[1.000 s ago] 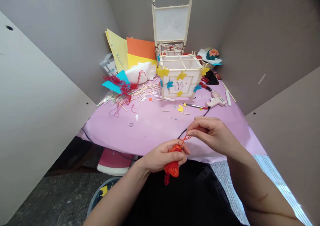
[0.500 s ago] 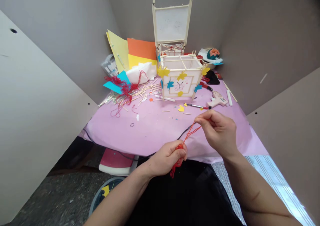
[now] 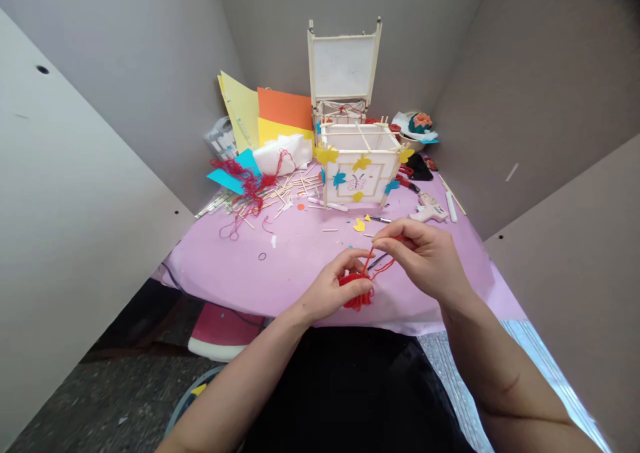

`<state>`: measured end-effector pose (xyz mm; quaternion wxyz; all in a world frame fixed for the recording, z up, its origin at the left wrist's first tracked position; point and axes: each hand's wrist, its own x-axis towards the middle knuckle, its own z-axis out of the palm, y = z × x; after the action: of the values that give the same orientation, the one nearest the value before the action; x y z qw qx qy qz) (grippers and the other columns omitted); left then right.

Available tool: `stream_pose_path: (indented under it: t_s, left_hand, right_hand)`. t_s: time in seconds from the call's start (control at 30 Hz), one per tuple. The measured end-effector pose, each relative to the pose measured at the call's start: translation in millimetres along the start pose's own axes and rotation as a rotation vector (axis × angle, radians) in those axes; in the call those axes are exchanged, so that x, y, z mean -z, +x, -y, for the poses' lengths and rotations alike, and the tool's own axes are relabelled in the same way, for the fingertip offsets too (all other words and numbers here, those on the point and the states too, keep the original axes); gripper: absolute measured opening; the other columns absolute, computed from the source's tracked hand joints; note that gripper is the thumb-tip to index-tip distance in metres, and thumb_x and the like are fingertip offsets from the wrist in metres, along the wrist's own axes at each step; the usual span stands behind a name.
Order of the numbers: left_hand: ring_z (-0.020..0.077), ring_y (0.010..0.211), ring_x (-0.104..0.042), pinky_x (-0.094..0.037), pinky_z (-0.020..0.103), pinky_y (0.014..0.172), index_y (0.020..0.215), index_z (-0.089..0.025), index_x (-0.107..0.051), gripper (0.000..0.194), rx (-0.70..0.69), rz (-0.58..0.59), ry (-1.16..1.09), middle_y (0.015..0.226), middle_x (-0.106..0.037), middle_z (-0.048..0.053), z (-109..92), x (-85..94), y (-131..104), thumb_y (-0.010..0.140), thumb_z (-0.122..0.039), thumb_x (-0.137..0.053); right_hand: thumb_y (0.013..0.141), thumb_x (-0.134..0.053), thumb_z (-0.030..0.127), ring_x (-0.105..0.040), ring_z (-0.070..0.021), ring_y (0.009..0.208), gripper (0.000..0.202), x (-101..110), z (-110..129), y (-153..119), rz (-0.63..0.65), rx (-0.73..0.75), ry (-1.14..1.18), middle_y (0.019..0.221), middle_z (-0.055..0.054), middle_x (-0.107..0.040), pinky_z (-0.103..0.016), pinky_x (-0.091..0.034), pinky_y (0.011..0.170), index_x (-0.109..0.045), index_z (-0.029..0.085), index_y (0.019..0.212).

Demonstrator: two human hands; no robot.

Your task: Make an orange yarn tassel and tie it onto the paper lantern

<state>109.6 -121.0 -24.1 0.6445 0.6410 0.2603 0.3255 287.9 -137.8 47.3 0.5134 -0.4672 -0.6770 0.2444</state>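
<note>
Near the front edge of the pink-covered table, my left hand [image 3: 337,285] holds a bundle of red yarn [image 3: 358,293] between thumb and fingers. Up and to the right of it, my right hand [image 3: 420,251] pinches a red strand [image 3: 368,259] that runs down to the bundle. Another loose red strand hangs below the right fingers. Behind both hands stands a white box frame of thin sticks [image 3: 357,173], with yellow and blue paper shapes on it and a butterfly drawing on its front panel.
A glue gun [image 3: 429,209] lies at the right. Tangled dark red yarn [image 3: 253,185], scattered sticks [image 3: 293,185], and orange card [image 3: 285,108] are at the left. A taller frame with a raised white panel [image 3: 344,66] stands behind. A bin [image 3: 181,403] is below the table.
My left hand has risen slightly, bringing the yarn bundle over the table's front edge. My right hand has shifted left, closer to the bundle. The view has tilted slightly.
</note>
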Motion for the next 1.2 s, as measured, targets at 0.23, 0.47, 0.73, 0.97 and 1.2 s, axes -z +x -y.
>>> stream_pose_path:
  t_s: [0.23,0.47,0.73,0.97,1.2]
  left_hand:
    - [0.0209,0.097,-0.051,-0.037,0.034,0.095,0.085,-0.019,-0.065,0.017,-0.118,-0.082,0.294,0.092,-0.058,0.005,-10.9,-5.1,9.1,0.087,-0.035,-0.059]
    - [0.0142,0.069,-0.051,-0.042,0.028,0.073,0.077,-0.017,-0.052,0.028,-0.039,-0.049,0.082,0.077,-0.057,0.003,7.3,-7.8,9.7,0.094,-0.038,-0.044]
    - [0.0146,0.07,-0.054,-0.043,0.028,0.068,0.077,-0.017,-0.049,0.031,0.007,-0.097,-0.01,0.068,-0.055,0.002,6.1,-12.5,8.4,0.094,-0.042,-0.043]
    - [0.0182,0.086,-0.06,-0.047,0.033,0.082,0.096,-0.016,-0.059,0.024,0.06,-0.08,0.175,0.092,-0.065,0.005,10.3,10.6,8.1,0.073,-0.018,-0.066]
    - [0.0212,0.111,-0.057,-0.043,0.037,0.097,0.11,-0.017,-0.063,0.029,-0.068,-0.264,0.251,0.118,-0.063,0.01,-51.1,46.1,27.6,0.084,-0.027,-0.059]
  right_hand:
    - [0.081,-0.066,0.034,-0.056,-0.0117,0.059,0.017,-3.6,2.4,10.2,-0.083,0.001,-0.041,0.07,-0.001,-0.066,-0.023,-0.046,0.053,-0.066,0.019,0.073]
    - [0.083,-0.063,0.028,-0.05,-0.0102,0.056,0.015,-6.6,0.8,15.0,-0.243,0.028,-0.121,0.065,0.001,-0.06,-0.022,-0.04,0.051,-0.064,0.019,0.072]
    - [0.084,-0.062,0.03,-0.045,-0.0096,0.054,0.015,-14.0,-0.6,18.6,-0.237,0.042,-0.079,0.063,0.001,-0.058,-0.023,-0.038,0.05,-0.062,0.019,0.074]
    - [0.083,-0.064,0.033,-0.04,-0.0075,0.051,0.019,9.5,18.1,41.6,-0.122,0.002,-0.083,0.058,0.002,-0.053,-0.021,-0.031,0.046,-0.062,0.018,0.072]
    - [0.082,-0.065,0.038,-0.036,-0.0061,0.049,0.025,26.8,36.9,70.7,0.148,-0.02,-0.187,0.057,0.003,-0.049,-0.021,-0.027,0.045,-0.064,0.015,0.07]
